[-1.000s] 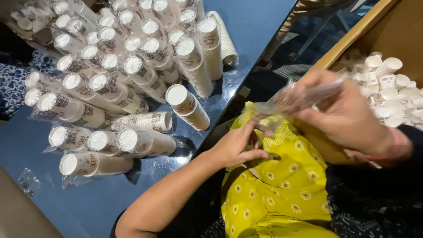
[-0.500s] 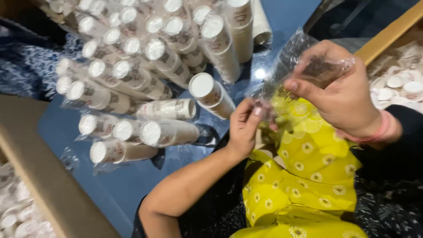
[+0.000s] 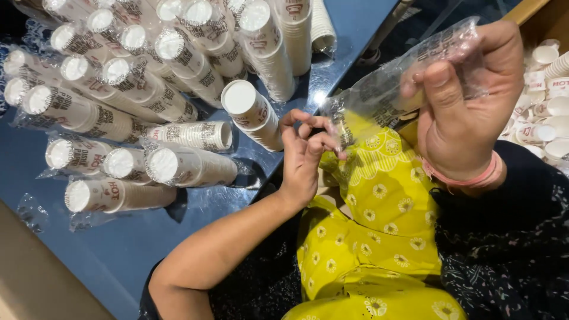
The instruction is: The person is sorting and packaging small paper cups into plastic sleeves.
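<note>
Bag [image 3: 391, 83], a clear plastic sleeve with dark print, hangs between both hands above the lap, over the yellow flowered cloth [image 3: 379, 237]. The right hand [image 3: 468, 112] holds its upper end high, thumb pressed against the film and the other fingers curled behind it, so they are clenched on the plastic. The left hand [image 3: 305, 157] pinches the lower end, fingertips drawn together on the film near the desk [image 3: 118, 255] edge. I cannot tell whether the mouth of the bag is already open; it looks flat and empty, with no cups inside.

Judging by how things lie, much of the packing is done: many sleeved stacks [image 3: 136, 89] of white paper cups lie piled on the blue desk, each already wrapped in its clear film, with a few more lying singly nearer the person, such as the one at the front [image 3: 118, 195]. One stack [image 3: 255, 112] rests just beside the left hand at the desk's edge. A bare stack without visible film stands at the far edge [image 3: 323, 24].

What seems left: loose cups [image 3: 545, 89] fill a wooden-sided box at the right, just behind the right hand, unstacked and unwrapped. The bag in hand has yet to be filled, so this sleeve is at its very start, while a fair heap of loose cups remains.
</note>
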